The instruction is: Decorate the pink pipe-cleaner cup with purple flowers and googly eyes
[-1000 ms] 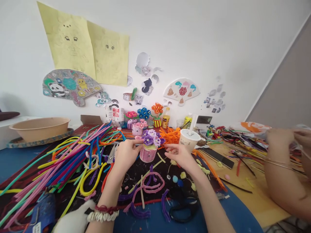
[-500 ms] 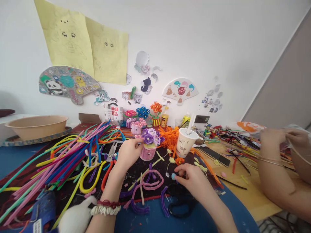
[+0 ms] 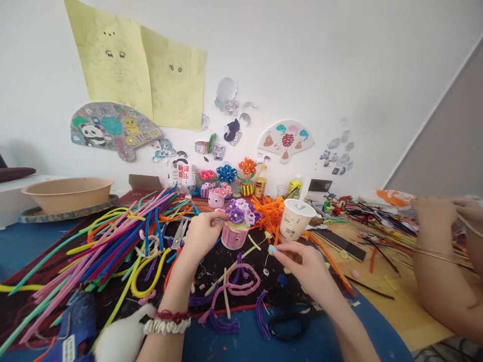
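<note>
A small pink pot (image 3: 234, 238) made of pipe cleaners, with a googly eye on its front, stands upright on the dark mat. Purple and lilac pipe-cleaner flowers (image 3: 242, 212) fill its top. My left hand (image 3: 204, 232) pinches the pot's upper left edge, its fingertips partly hidden beside the flowers. To the right of the pot, my right hand (image 3: 304, 260) grips a small light-blue pom-pom (image 3: 271, 250) between thumb and index finger, apart from the pot. Below it lie a loose googly eye (image 3: 266, 272) and a dark blue ball (image 3: 283, 279).
Bundles of coloured pipe cleaners (image 3: 113, 236) spread at left, near scissors (image 3: 179, 235) and a blue glue gun (image 3: 77, 322). A paper cup (image 3: 296, 221) stands behind my right hand. Black-handled scissors (image 3: 289, 324) lie in front. Another person's arms (image 3: 433, 251) are at right.
My right hand has lifted the light-blue pom-pom away from the mat, closer to the pot's height, uncovering the dark blue ball. My left hand stays at the pot. The view has shifted slightly.
</note>
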The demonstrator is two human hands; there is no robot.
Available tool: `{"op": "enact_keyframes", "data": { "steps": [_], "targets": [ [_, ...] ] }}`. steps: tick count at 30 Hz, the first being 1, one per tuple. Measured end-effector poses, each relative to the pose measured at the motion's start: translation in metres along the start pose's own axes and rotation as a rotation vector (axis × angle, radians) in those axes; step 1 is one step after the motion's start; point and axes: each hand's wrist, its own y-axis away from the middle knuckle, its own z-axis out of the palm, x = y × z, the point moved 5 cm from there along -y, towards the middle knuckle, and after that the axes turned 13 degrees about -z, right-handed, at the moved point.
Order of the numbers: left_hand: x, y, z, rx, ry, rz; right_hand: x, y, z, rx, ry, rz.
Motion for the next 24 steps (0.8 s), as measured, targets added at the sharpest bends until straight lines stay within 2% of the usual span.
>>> {"op": "enact_keyframes", "data": {
  "steps": [4,6,11,15,19,24],
  "targets": [
    [-0.007,0.0,-0.011,0.06,0.073,-0.042,-0.015,-0.019,0.01,-0.057,-0.439,0.007],
    [-0.008,0.001,-0.016,0.1,0.129,-0.048,-0.017,-0.027,0.012,-0.054,-0.559,0.024],
    [-0.003,0.007,-0.029,0.232,0.338,-0.008,-0.012,-0.034,0.016,-0.067,-0.631,0.026],
    [-0.001,0.01,-0.033,0.248,0.489,0.06,-0.009,-0.026,0.014,-0.051,-0.652,0.044],
    [0.006,0.013,-0.032,0.174,0.563,0.13,-0.013,-0.015,0.009,-0.033,-0.731,0.061],
    [0.032,0.028,-0.019,-0.104,0.578,0.293,-0.034,-0.013,0.008,-0.032,-0.789,0.024]
  ]
}}
